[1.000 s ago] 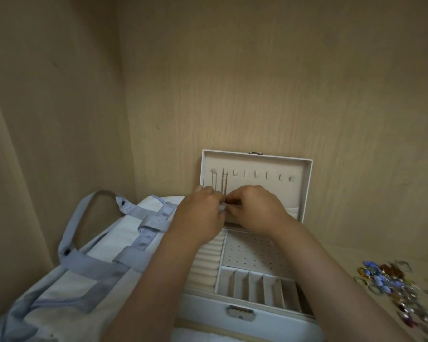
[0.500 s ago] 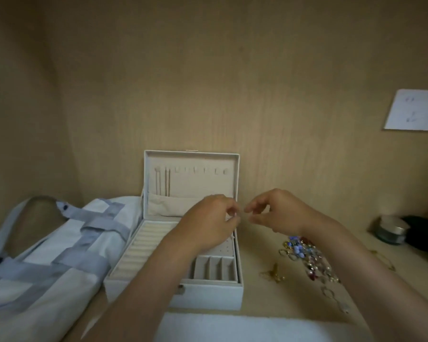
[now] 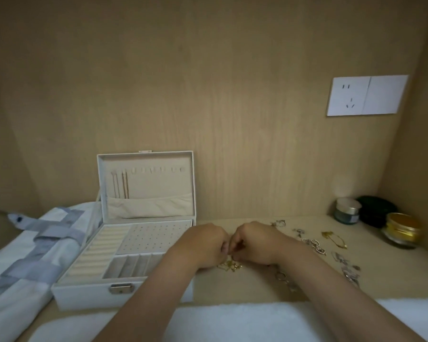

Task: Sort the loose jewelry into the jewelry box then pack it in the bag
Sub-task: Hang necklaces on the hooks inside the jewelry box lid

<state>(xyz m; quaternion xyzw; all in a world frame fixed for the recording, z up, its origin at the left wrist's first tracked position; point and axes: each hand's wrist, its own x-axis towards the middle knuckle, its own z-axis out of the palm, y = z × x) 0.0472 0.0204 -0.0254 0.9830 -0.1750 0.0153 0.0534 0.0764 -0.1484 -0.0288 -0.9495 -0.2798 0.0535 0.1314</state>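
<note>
The white jewelry box point(image 3: 84, 296) stands open at the left, lid upright against the wall, with two chains point(image 3: 120, 185) hanging inside the lid. Just right of the box, my left hand point(image 3: 203, 245) and my right hand point(image 3: 255, 243) meet low over the shelf, fingertips pinched together on a gold chain point(image 3: 229, 264) that lies bunched beneath them. Loose jewelry point(image 3: 314, 244) is scattered to the right of my hands. The white and grey-blue bag point(image 3: 17, 257) lies flat at the left of the box.
Three small jars point(image 3: 347, 210) point(image 3: 376, 210) point(image 3: 400, 229) stand at the back right corner. A wall socket point(image 3: 366, 95) is high on the right. A white towel point(image 3: 232, 322) runs along the near edge. Wooden walls close in behind and at both sides.
My hands have left the box lid, moved right and come down onto the gold chain on the shelf. The view has swung right, so the jars and socket now show.
</note>
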